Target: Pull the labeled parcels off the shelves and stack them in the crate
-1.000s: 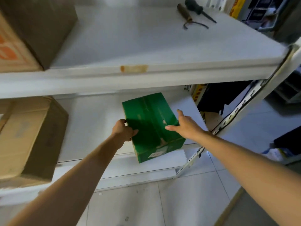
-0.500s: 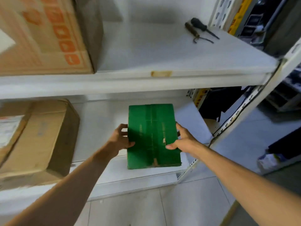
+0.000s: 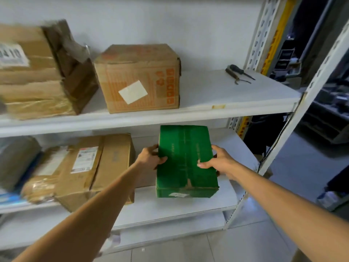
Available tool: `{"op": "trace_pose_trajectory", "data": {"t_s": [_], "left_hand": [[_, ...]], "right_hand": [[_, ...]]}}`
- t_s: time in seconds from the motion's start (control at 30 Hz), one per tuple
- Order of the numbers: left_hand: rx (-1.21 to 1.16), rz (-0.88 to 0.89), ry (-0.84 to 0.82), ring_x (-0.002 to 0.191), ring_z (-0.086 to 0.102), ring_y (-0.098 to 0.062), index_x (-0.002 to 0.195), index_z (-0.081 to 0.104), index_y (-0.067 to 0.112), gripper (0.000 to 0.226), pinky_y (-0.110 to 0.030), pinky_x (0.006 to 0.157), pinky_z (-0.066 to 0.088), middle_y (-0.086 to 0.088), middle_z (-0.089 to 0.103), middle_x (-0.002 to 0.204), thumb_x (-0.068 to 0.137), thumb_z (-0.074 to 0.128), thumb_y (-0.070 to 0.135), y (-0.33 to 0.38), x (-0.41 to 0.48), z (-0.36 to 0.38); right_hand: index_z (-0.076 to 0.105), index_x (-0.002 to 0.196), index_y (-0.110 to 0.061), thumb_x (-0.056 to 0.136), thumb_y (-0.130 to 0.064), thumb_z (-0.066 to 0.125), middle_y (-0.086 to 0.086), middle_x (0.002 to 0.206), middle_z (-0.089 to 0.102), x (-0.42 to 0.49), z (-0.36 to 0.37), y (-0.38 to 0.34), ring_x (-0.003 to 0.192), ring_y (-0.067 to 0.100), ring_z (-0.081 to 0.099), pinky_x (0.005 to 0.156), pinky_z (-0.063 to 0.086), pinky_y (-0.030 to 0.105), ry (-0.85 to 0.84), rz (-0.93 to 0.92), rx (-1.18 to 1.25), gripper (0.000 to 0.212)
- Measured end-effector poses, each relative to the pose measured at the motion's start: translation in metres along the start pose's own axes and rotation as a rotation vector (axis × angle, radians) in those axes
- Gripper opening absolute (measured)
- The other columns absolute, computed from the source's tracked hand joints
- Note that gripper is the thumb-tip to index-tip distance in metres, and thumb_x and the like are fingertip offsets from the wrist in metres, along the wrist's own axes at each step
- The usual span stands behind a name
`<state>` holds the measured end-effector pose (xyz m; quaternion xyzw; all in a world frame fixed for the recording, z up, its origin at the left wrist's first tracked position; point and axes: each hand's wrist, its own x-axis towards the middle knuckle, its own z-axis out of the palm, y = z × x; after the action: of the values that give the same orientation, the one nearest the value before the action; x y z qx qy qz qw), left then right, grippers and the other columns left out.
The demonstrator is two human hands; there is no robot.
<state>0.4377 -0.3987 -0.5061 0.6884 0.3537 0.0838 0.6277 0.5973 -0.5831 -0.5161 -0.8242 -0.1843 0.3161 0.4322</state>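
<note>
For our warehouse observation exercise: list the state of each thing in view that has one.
green box: closed, gripped on both sides, at the lower shelf.
left hand: grips the box's left side.
right hand: grips its right side.
orange-printed carton: closed, upright, upper shelf.
tools: lying flat, upper shelf.

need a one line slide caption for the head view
Left hand and right hand grip opposite sides of a labelled green box at the lower shelf.

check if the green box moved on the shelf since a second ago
Yes. The green box turned: it lay skewed to the front edge of the shelf, and now lies square to it.
</note>
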Motion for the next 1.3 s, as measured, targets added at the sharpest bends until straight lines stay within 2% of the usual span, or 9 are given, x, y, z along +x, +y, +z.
{"op": "trace_pose_trajectory", "data": {"t_s": [0.1, 0.2, 0.4, 0.6, 0.8, 0.97, 1.07, 1.17, 1.3], "left_hand": [[-0.080, 0.016, 0.014, 0.121, 0.055, -0.036, 0.141, 0.044, 0.009, 0.064, -0.048, 0.093, 0.051, -0.016, 0.056, 0.134, 0.084, 0.061, -0.014, 0.007, -0.013, -0.001], [-0.228, -0.002, 0.070, 0.113, 0.055, -0.035, 0.121, 0.054, 0.001, 0.052, -0.042, 0.075, 0.055, -0.013, 0.057, 0.123, 0.079, 0.053, -0.028, 0.001, -0.026, 0.005], [-0.366, -0.025, 0.183, 0.097, 0.055, -0.034, 0.078, 0.043, 0.009, 0.046, -0.035, 0.059, 0.048, -0.013, 0.061, 0.096, 0.070, 0.042, -0.037, -0.018, -0.032, 0.022], [-0.426, -0.017, 0.207, 0.108, 0.057, -0.038, 0.088, 0.049, 0.007, 0.048, -0.039, 0.070, 0.055, -0.014, 0.061, 0.105, 0.069, 0.043, -0.037, -0.024, -0.038, 0.024], [-0.077, 0.113, -0.123, 0.120, 0.052, -0.027, 0.116, 0.062, 0.019, 0.068, -0.045, 0.100, 0.045, -0.007, 0.055, 0.135, 0.067, 0.057, -0.027, -0.011, -0.052, 0.035], [0.174, 0.175, -0.249, 0.106, 0.046, -0.015, 0.138, 0.052, 0.017, 0.066, -0.003, 0.058, 0.043, 0.001, 0.042, 0.125, 0.083, 0.056, -0.019, 0.004, -0.081, 0.056], [0.084, 0.168, -0.229, 0.100, 0.048, -0.016, 0.143, 0.045, 0.022, 0.078, -0.008, 0.054, 0.045, -0.005, 0.035, 0.132, 0.081, 0.049, -0.024, -0.003, -0.083, 0.057], [0.006, 0.150, -0.228, 0.101, 0.052, -0.020, 0.147, 0.035, 0.030, 0.089, -0.018, 0.058, 0.051, -0.001, 0.034, 0.132, 0.078, 0.047, -0.026, -0.006, -0.076, 0.053], [-0.174, 0.092, -0.197, 0.118, 0.054, -0.027, 0.149, 0.032, 0.021, 0.080, -0.049, 0.099, 0.048, 0.007, 0.049, 0.136, 0.083, 0.056, -0.018, -0.013, -0.067, 0.054]], "right_hand": [[0.031, 0.147, -0.018, 0.068, -0.011, 0.087, 0.008, 0.144, 0.046, -0.013, -0.004, -0.002, 0.128, 0.026, 0.047, 0.106, 0.041, 0.037, 0.037, -0.020, 0.061, 0.097], [0.044, 0.107, -0.017, 0.066, -0.011, 0.087, 0.012, 0.118, 0.058, -0.022, -0.001, 0.008, 0.107, 0.027, 0.057, 0.090, 0.050, 0.042, 0.142, -0.024, 0.131, 0.060], [0.044, 0.084, -0.008, 0.061, 0.008, 0.085, 0.008, 0.083, 0.059, -0.042, 0.008, 0.026, 0.083, 0.026, 0.059, 0.068, 0.049, 0.034, 0.344, -0.030, 0.220, 0.049], [0.048, 0.084, -0.008, 0.058, 0.009, 0.086, 0.012, 0.086, 0.064, -0.045, 0.000, 0.027, 0.085, 0.029, 0.063, 0.078, 0.055, 0.039, 0.350, -0.013, 0.235, 0.049], [0.046, 0.122, -0.003, 0.086, 0.004, 0.059, 0.015, 0.130, 0.053, -0.039, -0.013, 0.041, 0.116, 0.032, 0.052, 0.098, 0.042, 0.041, 0.341, 0.064, 0.217, 0.039], [0.054, 0.095, 0.001, 0.081, 0.006, 0.052, 0.021, 0.124, 0.053, -0.040, -0.030, 0.053, 0.105, 0.029, 0.047, 0.093, 0.038, 0.041, 0.294, 0.167, 0.278, 0.015], [0.056, 0.093, 0.000, 0.080, 0.004, 0.057, 0.018, 0.114, 0.056, -0.041, -0.032, 0.053, 0.106, 0.032, 0.051, 0.090, 0.042, 0.041, 0.271, 0.161, 0.288, 0.015], [0.055, 0.111, -0.001, 0.066, -0.009, 0.074, 0.017, 0.116, 0.059, -0.037, -0.035, 0.055, 0.107, 0.033, 0.055, 0.094, 0.047, 0.046, 0.241, 0.160, 0.301, 0.050], [0.053, 0.108, -0.007, 0.038, -0.022, 0.076, 0.017, 0.131, 0.054, -0.021, -0.053, 0.072, 0.118, 0.038, 0.052, 0.100, 0.045, 0.051, 0.204, 0.174, 0.350, 0.075]]}}
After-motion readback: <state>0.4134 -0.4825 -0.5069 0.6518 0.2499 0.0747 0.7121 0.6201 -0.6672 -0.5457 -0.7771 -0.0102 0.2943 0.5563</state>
